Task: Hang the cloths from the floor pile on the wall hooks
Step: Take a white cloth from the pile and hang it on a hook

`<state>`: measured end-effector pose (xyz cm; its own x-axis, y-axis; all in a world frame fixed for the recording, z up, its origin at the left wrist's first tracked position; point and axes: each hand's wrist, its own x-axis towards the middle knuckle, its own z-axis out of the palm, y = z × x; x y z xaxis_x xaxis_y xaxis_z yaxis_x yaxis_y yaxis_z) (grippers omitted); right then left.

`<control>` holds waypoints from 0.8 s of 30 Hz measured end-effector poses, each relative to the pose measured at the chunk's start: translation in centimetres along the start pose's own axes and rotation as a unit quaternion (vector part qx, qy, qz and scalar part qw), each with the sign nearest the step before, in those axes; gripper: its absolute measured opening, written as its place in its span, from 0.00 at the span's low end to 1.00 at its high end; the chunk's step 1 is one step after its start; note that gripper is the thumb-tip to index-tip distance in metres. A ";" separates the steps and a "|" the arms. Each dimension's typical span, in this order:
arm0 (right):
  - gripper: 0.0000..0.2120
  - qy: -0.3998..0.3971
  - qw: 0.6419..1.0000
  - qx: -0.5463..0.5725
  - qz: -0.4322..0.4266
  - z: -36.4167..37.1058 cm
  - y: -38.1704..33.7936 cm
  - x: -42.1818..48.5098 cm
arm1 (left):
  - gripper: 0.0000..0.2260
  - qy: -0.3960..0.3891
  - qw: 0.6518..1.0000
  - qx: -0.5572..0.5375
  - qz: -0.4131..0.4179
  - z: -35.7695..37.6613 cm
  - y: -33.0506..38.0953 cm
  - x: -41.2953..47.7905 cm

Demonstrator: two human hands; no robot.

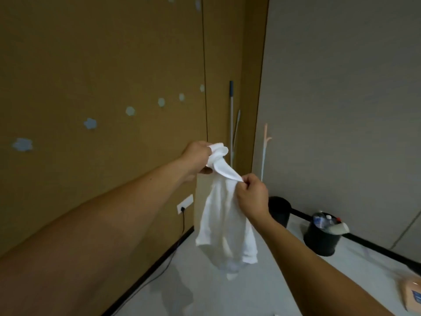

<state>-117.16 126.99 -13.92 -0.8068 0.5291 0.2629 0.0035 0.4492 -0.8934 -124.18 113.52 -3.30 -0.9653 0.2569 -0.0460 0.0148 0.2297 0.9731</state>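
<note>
Left hand (pixel 197 157), right hand (pixel 251 193) on white cloth (pixel 224 226), long axis vertical

View: single wide-angle, head-worn, first person.
Position: close beside the brown wall (pixel 91 65), which fills the left half.
Direction: forward and slightly down, toward the corner where the brown wall meets the grey wall (pixel 341 87).
Near field: both forearms entering from the bottom edge; left hand (pixel 197 159) and right hand (pixel 251 193) near frame centre at arm's length, on the white cloth (pixel 225 224).
Far field: floor (pixel 273 281) at lower right, black bin (pixel 322 238) beyond the hands.
Distortion: straight wall seams bowed by the lens.
</note>
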 end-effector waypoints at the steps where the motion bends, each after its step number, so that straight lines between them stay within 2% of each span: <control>1: 0.08 0.011 1.000 0.014 -0.002 0.5 -1.0 0.0 | 0.09 0.003 1.000 0.014 0.004 -1.5 -0.1 -0.3; 2: 0.09 0.026 0.999 0.023 -0.005 1.0 -2.0 0.2 | 0.08 -0.007 1.000 0.020 0.006 -3.1 -0.2 -0.6; 4: 0.08 0.048 0.998 0.038 -0.006 2.0 -4.0 0.6 | 0.18 -0.050 0.997 0.065 -0.001 -6.3 -0.4 -1.4; 5: 0.07 0.048 0.998 0.040 -0.007 2.6 -5.0 0.9 | 0.25 -0.067 0.990 0.122 -0.003 -8.0 -0.7 -1.7; 6: 0.07 0.039 0.998 0.042 -0.013 3.2 -6.0 1.1 | 0.27 -0.067 0.978 0.200 0.008 -9.6 -1.2 -2.0; 8: 0.08 0.004 0.998 0.048 -0.032 4.7 -7.9 1.4 | 0.21 -0.012 0.929 0.365 0.054 -12.8 -2.4 -2.2; 10: 0.09 -0.023 0.996 0.053 -0.068 6.1 -9.8 1.3 | 0.18 0.060 0.898 0.429 0.078 -16.3 -3.3 -2.1; 12: 0.13 -0.052 0.991 0.056 -0.107 7.2 -11.6 0.9 | 0.18 0.099 0.898 0.422 0.073 -20.2 -4.0 -2.1; 14: 0.22 -0.141 0.982 0.022 -0.124 8.0 -13.5 0.5 | 0.17 0.105 0.912 0.392 0.061 -24.1 -4.6 -2.3; 17: 0.26 -0.291 0.932 -0.165 -0.140 10.4 -16.4 -0.1 | 0.15 0.114 0.961 0.246 0.050 -28.6 -5.0 -2.8; 19: 0.20 -0.274 0.909 -0.262 -0.170 12.9 -18.1 -0.2 | 0.12 0.123 0.978 0.157 0.058 -30.2 -4.9 -3.0; 21: 0.15 -0.199 0.923 -0.269 -0.191 15.3 -19.6 -0.5 | 0.11 0.130 0.978 0.149 0.064 -31.1 -4.9 -3.3; 22: 0.16 -0.166 0.935 -0.255 -0.184 16.4 -20.2 -0.9 | 0.12 0.136 0.975 0.165 0.068 -31.4 -5.0 -3.5; 24: 0.25 -0.135 0.940 -0.274 -0.148 18.4 -21.2 -2.0 | 0.13 0.153 0.967 0.190 0.081 -31.7 -5.0 -3.9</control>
<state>-126.48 103.15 -2.21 -0.9408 0.1531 0.3025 -0.0007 0.8913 -0.4535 -128.76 81.62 -0.80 -0.9735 0.0424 0.2246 0.2102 0.5523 0.8067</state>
